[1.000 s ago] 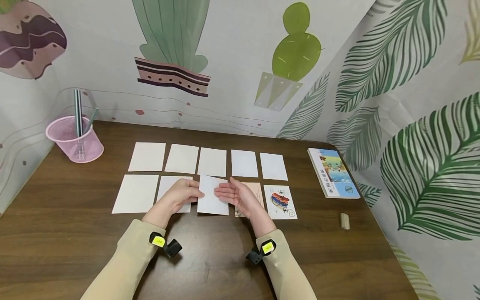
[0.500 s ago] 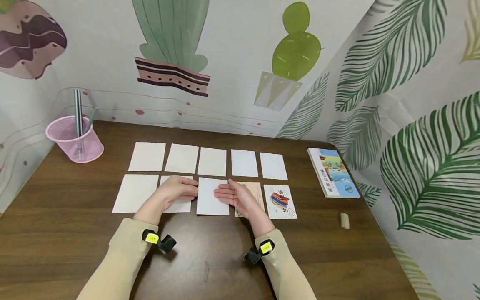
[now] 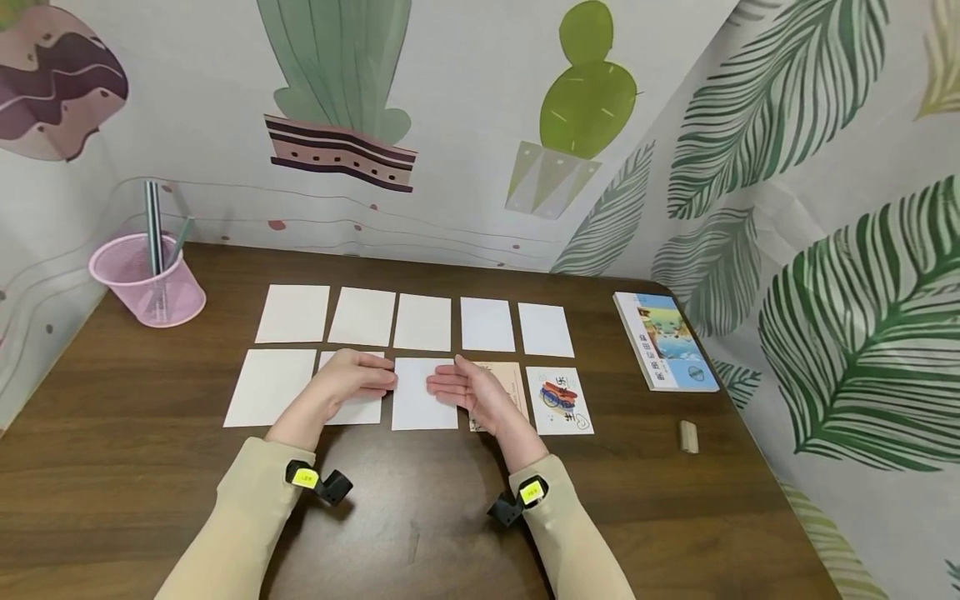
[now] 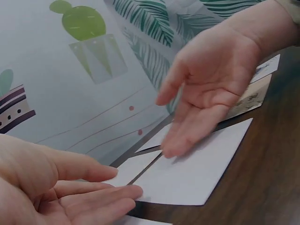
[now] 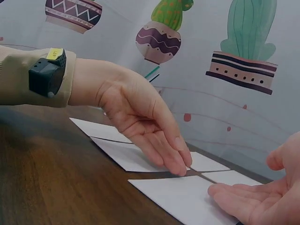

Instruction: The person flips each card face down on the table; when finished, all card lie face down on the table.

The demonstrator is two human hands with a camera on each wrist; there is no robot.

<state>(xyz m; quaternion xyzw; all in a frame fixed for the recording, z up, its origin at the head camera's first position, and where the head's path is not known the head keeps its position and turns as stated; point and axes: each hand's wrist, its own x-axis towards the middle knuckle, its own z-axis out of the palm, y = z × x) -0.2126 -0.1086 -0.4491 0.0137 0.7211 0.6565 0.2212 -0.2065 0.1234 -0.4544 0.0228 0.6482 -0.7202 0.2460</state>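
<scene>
A blank white card [image 3: 415, 408] lies flat in the middle of the front row, between both hands. My left hand [image 3: 352, 379] is at its left edge, fingers extended, over a neighbouring white card [image 3: 360, 412] that it partly hides. My right hand [image 3: 480, 393] has its fingertips over the middle card's right part, palm turned inward and fingers straight. Beneath that hand a peach printed card [image 3: 507, 379] shows in part. In the left wrist view the right fingertips [image 4: 176, 147] are right at the card's surface, and neither hand grips anything.
A back row of blank cards [image 3: 423, 323] runs behind. At right lie a printed card [image 3: 559, 402], a boxed card set or book [image 3: 667, 342] and a small eraser-like block [image 3: 688, 437]. A pink mesh pen cup [image 3: 150, 287] stands at the left.
The middle card, tilted up in the left hand's fingers a second ago, now lies flat on the table. The left hand let go and drew slightly left; the right hand barely moved.
</scene>
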